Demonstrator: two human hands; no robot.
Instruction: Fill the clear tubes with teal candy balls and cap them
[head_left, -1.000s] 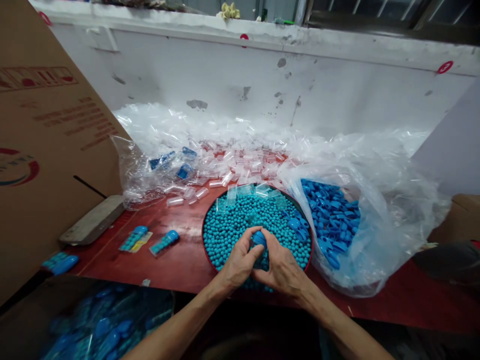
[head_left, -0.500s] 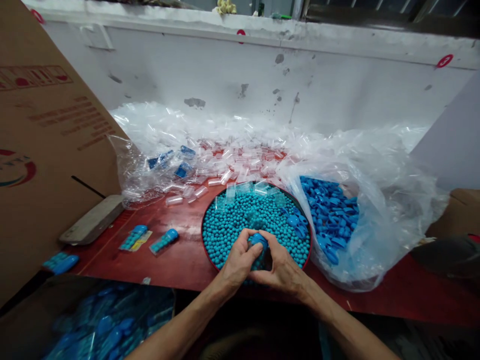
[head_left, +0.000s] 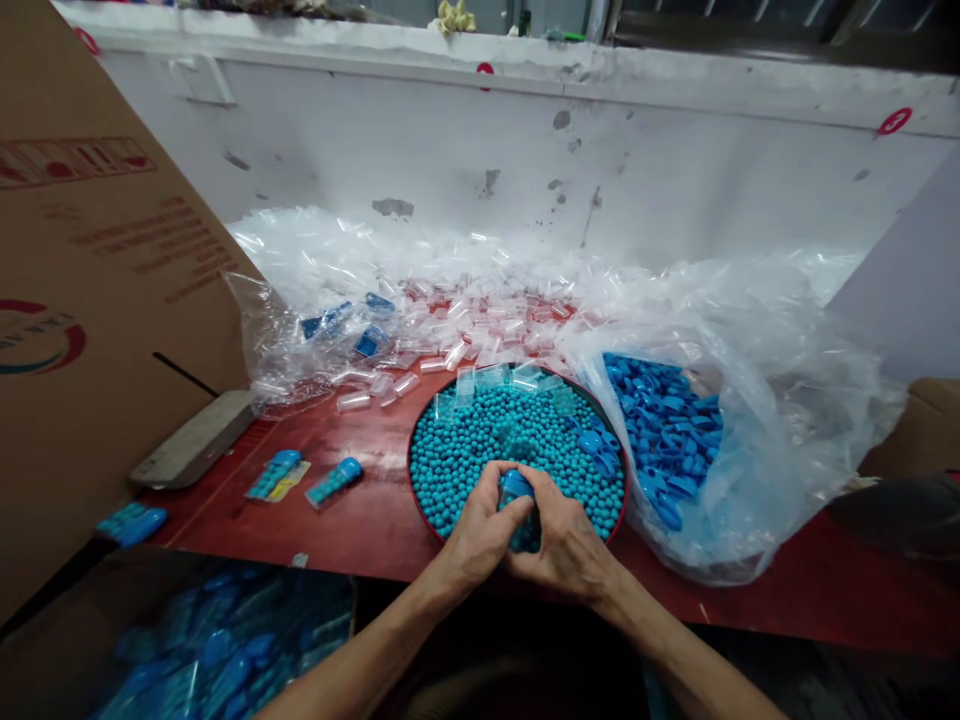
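Between both hands is a small clear container with a blue cap (head_left: 516, 486), with teal balls partly visible inside. My left hand (head_left: 480, 525) grips it from the left, thumb across its front. My right hand (head_left: 561, 535) wraps it from the right, fingers curled round the cap and lower end. Both hands are over the near edge of a round red-rimmed tray (head_left: 412, 480) full of teal balls (head_left: 465, 440). Several blue caps (head_left: 596, 445) and clear empty containers (head_left: 525, 376) lie on the balls.
Right of the tray, a clear plastic bag (head_left: 739, 545) holds blue caps (head_left: 664, 430). Clear containers (head_left: 480, 320) are heaped behind. Filled containers (head_left: 334, 482) lie left, near a grey block (head_left: 195, 440) and a cardboard box (head_left: 112, 270). Below the table's edge is a pile of filled containers (head_left: 225, 650).
The hands stay closed round the container; the right hand's fingers and left thumb have shifted slightly on it. The whole view has moved a little.
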